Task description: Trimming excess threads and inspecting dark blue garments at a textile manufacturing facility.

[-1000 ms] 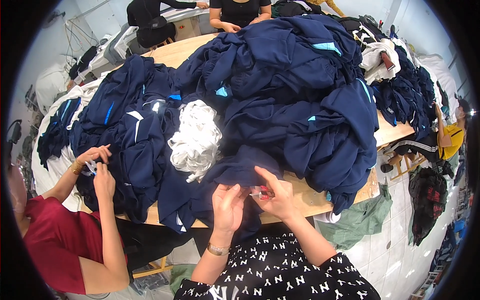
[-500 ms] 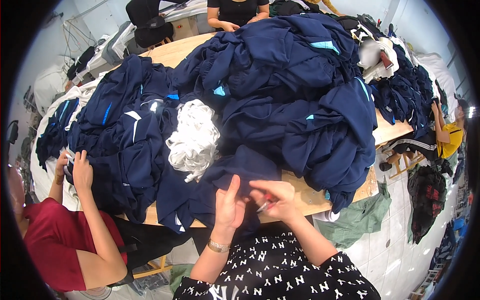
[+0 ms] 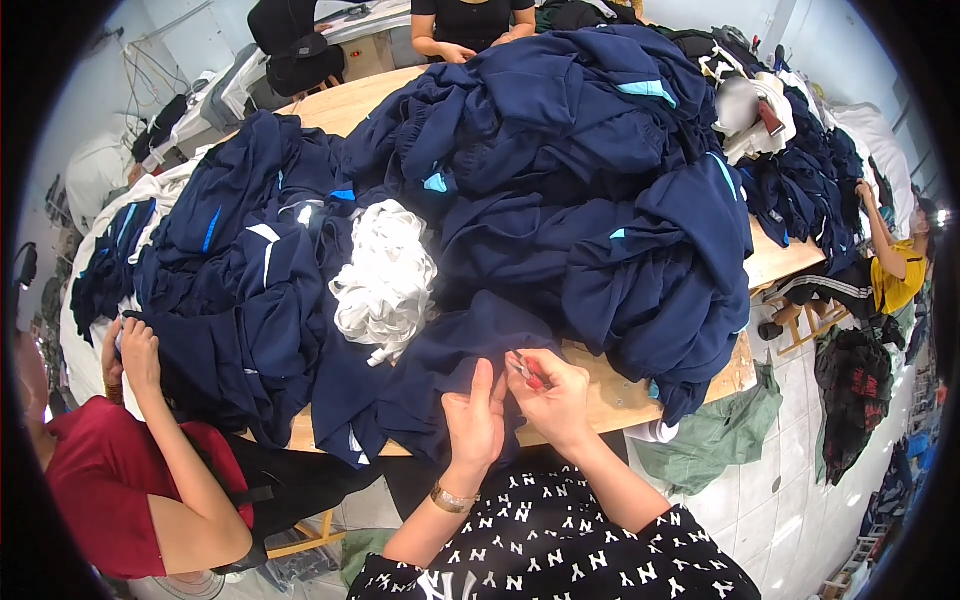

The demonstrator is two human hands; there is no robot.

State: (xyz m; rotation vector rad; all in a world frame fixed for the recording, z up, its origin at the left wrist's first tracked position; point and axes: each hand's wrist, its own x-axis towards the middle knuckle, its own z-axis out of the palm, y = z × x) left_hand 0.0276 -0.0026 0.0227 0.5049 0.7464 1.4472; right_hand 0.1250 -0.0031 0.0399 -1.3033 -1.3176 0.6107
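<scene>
In my right hand (image 3: 552,398) is a small pair of thread snips (image 3: 530,372) with red on the handles, its tip pointing up and left. My left hand (image 3: 477,420) is closed at the edge of a navy garment (image 3: 480,335), thumb upright; its fingertips are partly hidden. Both hands are close together at the table's near edge, the snips just right of the left thumb. Just beyond, to the left, lies a tangled bundle of white tape or cord (image 3: 385,275).
A large heap of navy garments (image 3: 580,130) covers much of the wooden table (image 3: 610,385). A co-worker in a red shirt (image 3: 120,490) handles navy cloth at the left. Another person (image 3: 475,25) is across the table. Green cloth (image 3: 715,440) lies on the floor at right.
My right hand has moved up slightly, and the snips now point upward instead of down-left. My left hand has shifted a little right. The co-worker's hands at left have lowered.
</scene>
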